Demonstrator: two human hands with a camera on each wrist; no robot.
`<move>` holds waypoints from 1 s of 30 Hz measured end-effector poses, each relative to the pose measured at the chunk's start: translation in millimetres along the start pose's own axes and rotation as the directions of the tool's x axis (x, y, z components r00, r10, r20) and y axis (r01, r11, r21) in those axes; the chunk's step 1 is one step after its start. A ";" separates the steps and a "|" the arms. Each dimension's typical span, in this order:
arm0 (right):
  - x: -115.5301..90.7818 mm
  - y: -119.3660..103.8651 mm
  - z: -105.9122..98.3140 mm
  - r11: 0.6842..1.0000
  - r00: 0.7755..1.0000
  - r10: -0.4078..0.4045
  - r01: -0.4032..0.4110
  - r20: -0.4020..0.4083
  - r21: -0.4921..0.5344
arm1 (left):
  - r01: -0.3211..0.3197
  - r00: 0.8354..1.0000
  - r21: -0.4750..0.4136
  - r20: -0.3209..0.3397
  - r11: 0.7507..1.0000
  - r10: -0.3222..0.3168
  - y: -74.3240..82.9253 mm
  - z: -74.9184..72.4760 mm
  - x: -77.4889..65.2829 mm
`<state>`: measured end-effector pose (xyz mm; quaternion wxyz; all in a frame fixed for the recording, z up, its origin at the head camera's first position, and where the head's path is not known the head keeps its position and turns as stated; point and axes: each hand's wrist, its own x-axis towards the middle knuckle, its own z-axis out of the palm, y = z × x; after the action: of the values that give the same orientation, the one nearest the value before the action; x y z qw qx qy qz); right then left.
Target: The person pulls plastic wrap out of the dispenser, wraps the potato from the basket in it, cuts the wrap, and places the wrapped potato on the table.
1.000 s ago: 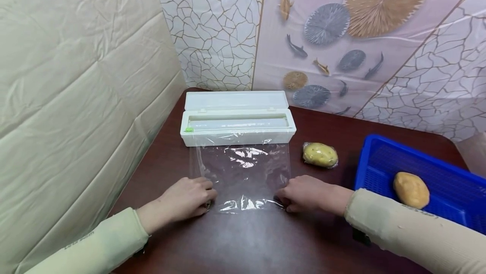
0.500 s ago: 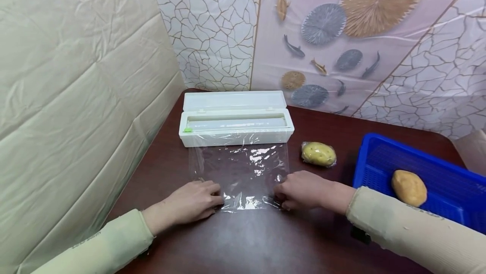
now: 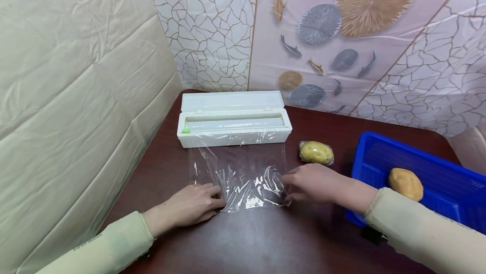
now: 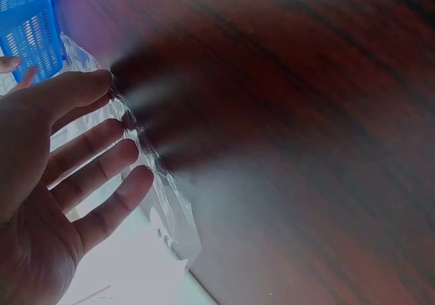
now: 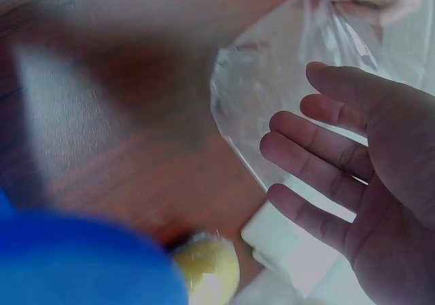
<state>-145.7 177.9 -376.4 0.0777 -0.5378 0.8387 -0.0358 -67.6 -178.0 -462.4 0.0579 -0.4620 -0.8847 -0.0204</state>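
Observation:
A sheet of clear plastic wrap point(image 3: 247, 185) runs out of a white wrap dispenser box point(image 3: 235, 138) and lies over the dark table. My left hand point(image 3: 191, 204) pinches its near left edge between thumb and forefinger, the other fingers loosely spread, as the left wrist view shows. By the wrap's right edge is my right hand point(image 3: 313, 183). In the right wrist view that hand's fingers point(image 5: 306, 159) are spread and relaxed, with nothing gripped. Wrinkles bunch the film toward its right corner. Behind the right hand lies a yellow-green potato point(image 3: 316, 153) wrapped in film.
A blue plastic basket point(image 3: 364, 147) stands at the right, partly under the right forearm, with a peeled-looking tan potato point(image 3: 405, 184) inside. The dispenser's lid point(image 3: 232, 101) is raised at the back. Fabric-covered walls border the table behind and at left.
My right hand has let go of the wrap's right corner and moved slightly right, its fingers loosening. The left hand moved a little right, and the film has gone from taut to wrinkled.

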 end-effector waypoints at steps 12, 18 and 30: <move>-65.3 19.1 -42.8 0.971 0.958 0.240 -0.235 -0.157 0.046 | -0.017 1.000 -0.027 -0.024 0.999 0.017 -2.8 0.6 2.0; -114.1 46.2 -49.4 0.928 0.901 0.374 -0.364 -0.221 0.083 | -0.036 0.999 -0.031 -0.038 0.999 0.034 -2.3 1.4 6.6; -203.7 95.8 -38.3 0.703 0.707 0.707 -0.703 0.003 0.102 | -0.034 0.998 -0.052 -0.046 0.998 0.032 -2.0 6.0 6.7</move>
<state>-154.6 402.0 -333.7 0.0960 -0.1713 0.9791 -0.0533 -73.6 -173.2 -467.5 0.0662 -0.4772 -0.8747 -0.0533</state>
